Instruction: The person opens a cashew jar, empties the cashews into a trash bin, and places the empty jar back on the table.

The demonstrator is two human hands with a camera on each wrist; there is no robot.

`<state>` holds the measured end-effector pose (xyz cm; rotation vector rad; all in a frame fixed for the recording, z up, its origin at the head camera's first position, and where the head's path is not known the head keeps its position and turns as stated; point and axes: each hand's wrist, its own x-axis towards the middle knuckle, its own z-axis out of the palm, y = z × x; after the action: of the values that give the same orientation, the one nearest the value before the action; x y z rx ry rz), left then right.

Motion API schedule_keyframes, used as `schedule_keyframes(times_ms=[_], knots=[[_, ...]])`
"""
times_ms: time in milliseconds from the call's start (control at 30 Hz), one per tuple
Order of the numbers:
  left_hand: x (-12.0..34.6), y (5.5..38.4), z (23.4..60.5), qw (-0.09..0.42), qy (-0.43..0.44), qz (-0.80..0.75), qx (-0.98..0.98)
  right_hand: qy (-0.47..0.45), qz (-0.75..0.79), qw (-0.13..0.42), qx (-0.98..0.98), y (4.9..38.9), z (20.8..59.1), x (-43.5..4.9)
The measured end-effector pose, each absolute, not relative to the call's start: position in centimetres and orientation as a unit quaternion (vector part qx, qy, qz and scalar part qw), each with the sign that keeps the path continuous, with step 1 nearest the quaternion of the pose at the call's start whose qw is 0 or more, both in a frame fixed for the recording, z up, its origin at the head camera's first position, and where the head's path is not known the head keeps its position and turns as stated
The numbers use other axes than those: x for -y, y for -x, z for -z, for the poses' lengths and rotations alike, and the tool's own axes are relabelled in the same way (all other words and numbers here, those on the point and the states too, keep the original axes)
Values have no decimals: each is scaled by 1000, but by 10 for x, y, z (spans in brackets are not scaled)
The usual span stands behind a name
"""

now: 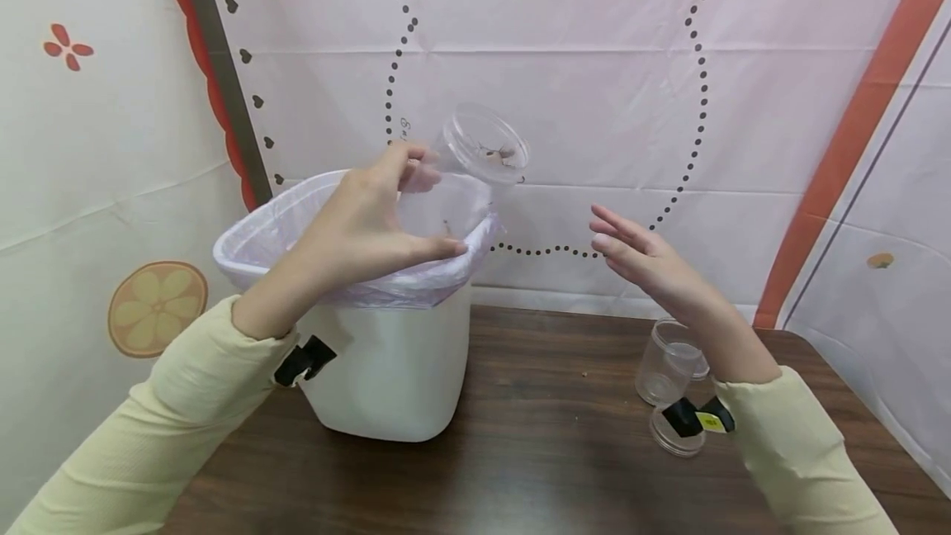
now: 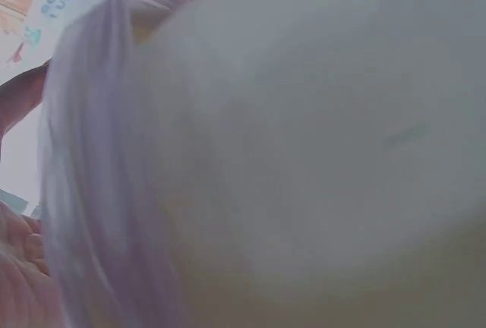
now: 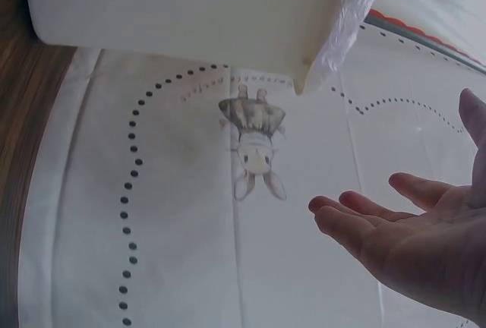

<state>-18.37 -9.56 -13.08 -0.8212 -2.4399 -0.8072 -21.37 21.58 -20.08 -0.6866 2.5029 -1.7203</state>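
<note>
A clear, round plastic container [image 1: 486, 145] appears tilted in the air above the back right rim of a white trash bin [image 1: 386, 370]. My left hand [image 1: 364, 217] is over the bin's opening, fingers and thumb spread in a wide curve with nothing between them. Its fingertips are close to the container; whether they touch it, I cannot tell. A thin, pale purple bag [image 1: 404, 291] lines the bin and folds over its rim. To the right of the bin, my right hand [image 1: 654, 262] is raised with fingers extended, holding nothing.
On the brown wooden table [image 1: 550, 452], a clear plastic jar [image 1: 657, 374] stands under my right forearm, with a clear round lid [image 1: 678, 436] before it. Another clear piece is partly hidden behind the jar. A printed cloth [image 1: 565, 106] hangs behind the table.
</note>
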Motion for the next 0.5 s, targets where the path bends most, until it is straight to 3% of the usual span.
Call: schedule_keyframes(times_ms=[500], knots=[[64, 174, 132, 238, 331, 333, 850, 215, 559, 7, -801, 208, 202, -253]])
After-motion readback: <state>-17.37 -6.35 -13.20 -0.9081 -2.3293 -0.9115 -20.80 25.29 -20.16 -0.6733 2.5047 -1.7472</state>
